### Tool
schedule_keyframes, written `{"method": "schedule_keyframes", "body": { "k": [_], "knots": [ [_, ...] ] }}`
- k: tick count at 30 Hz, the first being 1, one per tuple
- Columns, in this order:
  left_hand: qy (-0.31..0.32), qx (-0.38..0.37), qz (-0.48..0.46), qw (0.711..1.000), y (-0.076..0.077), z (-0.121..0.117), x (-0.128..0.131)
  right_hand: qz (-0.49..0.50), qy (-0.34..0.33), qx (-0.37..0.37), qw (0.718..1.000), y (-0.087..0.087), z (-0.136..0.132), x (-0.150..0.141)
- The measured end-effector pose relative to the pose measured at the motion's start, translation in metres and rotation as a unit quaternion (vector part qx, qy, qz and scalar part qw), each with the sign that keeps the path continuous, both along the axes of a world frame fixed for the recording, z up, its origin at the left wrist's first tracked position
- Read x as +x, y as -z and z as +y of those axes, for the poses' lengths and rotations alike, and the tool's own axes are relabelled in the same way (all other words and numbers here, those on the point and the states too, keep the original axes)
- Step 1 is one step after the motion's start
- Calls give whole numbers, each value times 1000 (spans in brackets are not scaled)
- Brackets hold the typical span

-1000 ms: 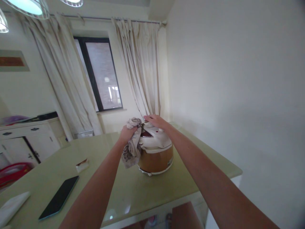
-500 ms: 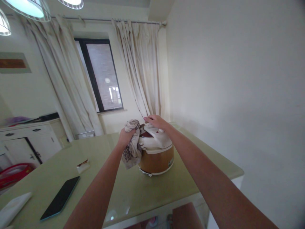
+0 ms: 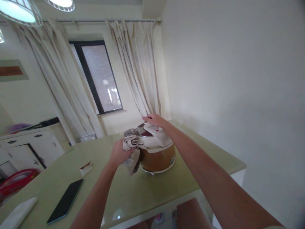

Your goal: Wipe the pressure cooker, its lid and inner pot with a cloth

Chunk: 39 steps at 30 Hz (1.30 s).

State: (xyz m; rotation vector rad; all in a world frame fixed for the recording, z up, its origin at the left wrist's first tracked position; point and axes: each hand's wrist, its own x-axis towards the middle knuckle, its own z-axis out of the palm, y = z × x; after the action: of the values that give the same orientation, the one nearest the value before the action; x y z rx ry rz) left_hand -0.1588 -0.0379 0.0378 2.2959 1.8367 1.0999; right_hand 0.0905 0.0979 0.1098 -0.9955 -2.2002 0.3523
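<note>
A rice cooker [image 3: 157,159] with an orange-brown body and a white lid stands upright on the pale green table [image 3: 133,197]. My left hand [image 3: 120,152] is closed around a bunched, patterned cloth [image 3: 131,141] at the cooker's left side. One end of the cloth hangs below my fingers, beside the brown body. My right hand [image 3: 154,120] grips the cooker at the top of its lid, its fingers pointing left. What lies under that palm is hidden.
A dark phone or tablet [image 3: 65,200] lies on the table at the left, with a white flat object [image 3: 17,214] nearer me. Behind the phone sits a small whitish item [image 3: 86,168]. A red basin [image 3: 19,183] is beyond the left edge; a wall [image 3: 233,79] rises at right.
My left hand and the cloth have moved down and slightly left, off the lid's rim to the cooker's side. My right hand stays on the lid. The view has shifted slightly.
</note>
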Motion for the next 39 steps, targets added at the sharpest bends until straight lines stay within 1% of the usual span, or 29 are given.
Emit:
{"method": "schedule_keyframes", "body": {
  "k": [4, 8, 10, 11, 14, 15, 17, 18, 19, 20, 22, 23, 25, 26, 28, 30, 33, 36, 39],
  "knots": [
    [-11, -39, 55, 998, -13, -1, 9, -15, 4, 16, 1000, 0, -1, 0],
    [-40, -49, 120, 991, -20, 0, 12, -17, 8, 13, 1000, 1, 0, 0],
    [-22, -43, 125, 991, -20, 2, 8, -13, 5, 9, 1000, 2, 1, 0],
    [1, -39, 108, 993, -19, 3, 5, -10, 2, 8, 1000, 2, 1, 0],
    [94, -27, -5, 995, -9, 2, -2, 5, -8, 0, 1000, 2, 3, 0],
    [110, -20, -47, 993, -3, -1, -2, 10, -11, -3, 1000, 2, 3, 0],
    [104, 18, -106, 989, 11, -9, 4, 16, -15, -7, 1000, 2, 3, 0],
    [95, 47, -110, 988, 18, -15, 11, 16, -16, -7, 1000, 2, 3, 0],
    [86, 81, -96, 988, 23, -21, 21, 14, -15, -6, 1000, 2, 3, 0],
    [91, 110, -57, 988, 27, -27, 34, 11, -13, -4, 1000, 2, 3, 0],
    [105, 132, 74, 983, 27, -38, 63, 4, -9, 7, 1000, 3, 3, 0],
    [97, 125, 132, 978, 24, -42, 78, 1, -7, 14, 1000, 4, 3, -1],
    [83, 102, 202, 970, 12, -49, 104, -3, -5, 28, 1000, 4, 2, -1],
    [82, 85, 223, 968, 5, -51, 113, -5, -5, 32, 999, 4, 1, -1],
    [97, 52, 242, 964, -9, -54, 121, -9, -4, 30, 999, 3, 0, -1],
    [134, 19, 245, 960, -19, -54, 119, -12, -3, 26, 1000, 2, 0, -1],
    [205, -20, 241, 948, -28, -51, 107, -14, -5, 27, 1000, 2, 0, -1],
    [218, -39, 211, 952, -35, -43, 98, -17, -4, 27, 999, 2, 0, -1],
    [230, -39, 118, 965, -45, -32, 93, -21, 0, 19, 1000, 1, 0, 0]
  ]
}}
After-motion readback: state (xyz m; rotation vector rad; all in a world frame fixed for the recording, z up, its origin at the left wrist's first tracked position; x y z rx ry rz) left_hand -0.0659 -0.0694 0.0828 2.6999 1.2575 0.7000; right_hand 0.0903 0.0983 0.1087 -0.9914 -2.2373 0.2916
